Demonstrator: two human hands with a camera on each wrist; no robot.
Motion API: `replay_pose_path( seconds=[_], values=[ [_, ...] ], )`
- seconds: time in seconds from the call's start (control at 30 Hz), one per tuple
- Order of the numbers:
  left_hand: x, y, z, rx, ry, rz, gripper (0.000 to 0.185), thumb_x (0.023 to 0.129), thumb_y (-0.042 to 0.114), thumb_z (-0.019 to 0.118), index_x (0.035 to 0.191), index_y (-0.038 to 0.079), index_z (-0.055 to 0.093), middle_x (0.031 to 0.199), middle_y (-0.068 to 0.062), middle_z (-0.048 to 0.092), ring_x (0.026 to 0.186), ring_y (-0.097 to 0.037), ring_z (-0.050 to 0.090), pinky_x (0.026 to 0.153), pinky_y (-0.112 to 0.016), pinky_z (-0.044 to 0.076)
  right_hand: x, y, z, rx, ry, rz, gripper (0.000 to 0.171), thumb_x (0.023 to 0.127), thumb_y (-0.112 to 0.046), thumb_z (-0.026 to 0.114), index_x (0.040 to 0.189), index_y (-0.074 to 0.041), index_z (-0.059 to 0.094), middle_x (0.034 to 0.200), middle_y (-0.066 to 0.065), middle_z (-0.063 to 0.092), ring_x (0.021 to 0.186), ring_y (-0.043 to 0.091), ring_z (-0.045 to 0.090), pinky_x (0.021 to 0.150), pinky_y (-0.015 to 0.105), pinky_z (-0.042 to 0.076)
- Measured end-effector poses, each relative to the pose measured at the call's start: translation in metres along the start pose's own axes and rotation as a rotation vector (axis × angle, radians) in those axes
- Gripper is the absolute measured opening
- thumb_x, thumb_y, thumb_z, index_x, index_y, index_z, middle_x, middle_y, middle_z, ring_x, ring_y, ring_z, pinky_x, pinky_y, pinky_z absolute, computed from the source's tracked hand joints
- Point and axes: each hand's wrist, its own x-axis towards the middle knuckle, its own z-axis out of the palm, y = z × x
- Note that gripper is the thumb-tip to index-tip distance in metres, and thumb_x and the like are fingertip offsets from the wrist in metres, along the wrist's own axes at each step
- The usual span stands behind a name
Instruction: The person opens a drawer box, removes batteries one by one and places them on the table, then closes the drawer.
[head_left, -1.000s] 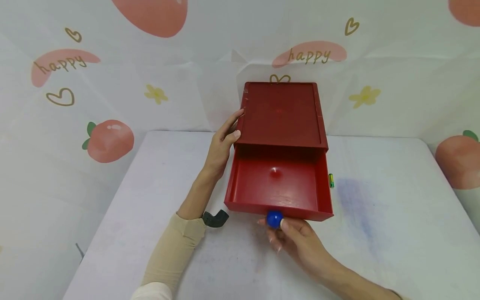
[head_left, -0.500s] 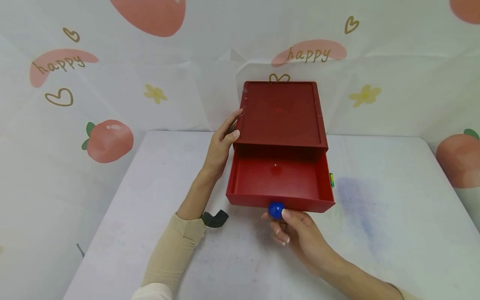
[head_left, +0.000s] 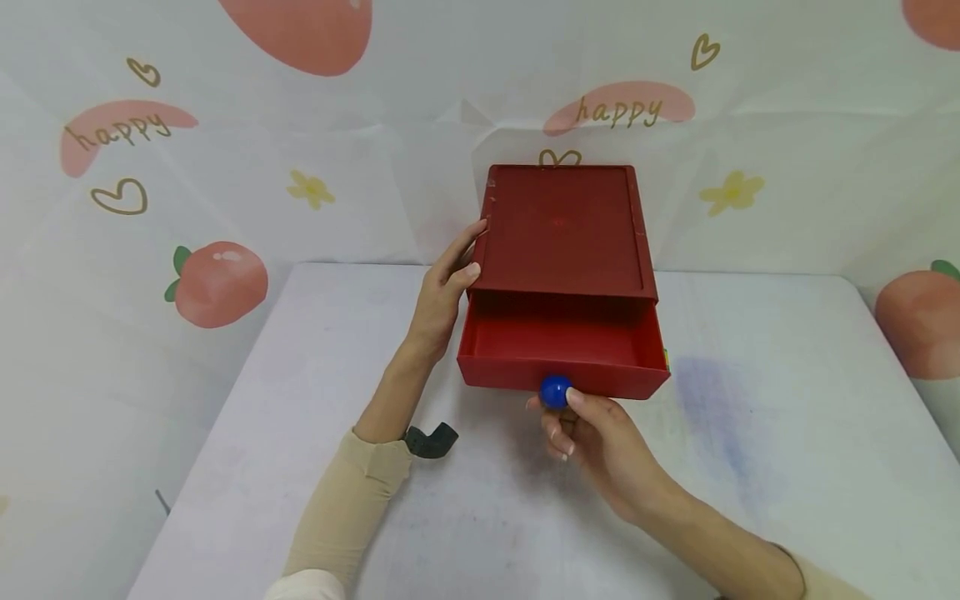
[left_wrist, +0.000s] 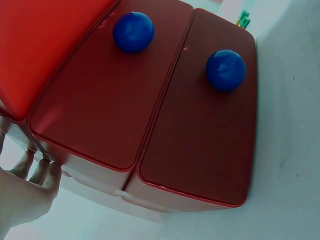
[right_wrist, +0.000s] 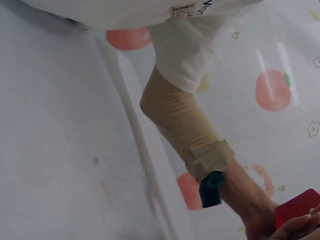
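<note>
The right hand (head_left: 592, 437) pinched the blue knob (head_left: 556, 391) on the front of the red drawer (head_left: 562, 362), which stood part-way out of the red box (head_left: 564, 229) at mid-table; the box's open mouth lay at 12 o'clock from those fingertips, along the drawer's sliding axis. The left hand (head_left: 442, 292) lay at 9 o'clock of the box, its fingers fairly straight and pressed against the box's left side.
</note>
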Motion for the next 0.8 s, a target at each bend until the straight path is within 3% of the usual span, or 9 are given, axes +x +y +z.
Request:
replay_pose_path(
  seconds=[0.8],
  values=[
    [-0.002,0.005,0.001,0.03,-0.011,-0.021,0.054,0.097,0.028,0.048,0.151,0.024,0.044,0.151,0.004,0.045,0.136,-0.018,0.043,0.111,-0.043,0.036,0.028,-0.003,-0.01,-0.01,0.046,-0.034,0.04,0.108,-0.027,0.035,0.115,0.002,0.062,0.079,0.003,0.054,0.07,0.012,0.049,0.066,0.025,0.044]
  ],
)
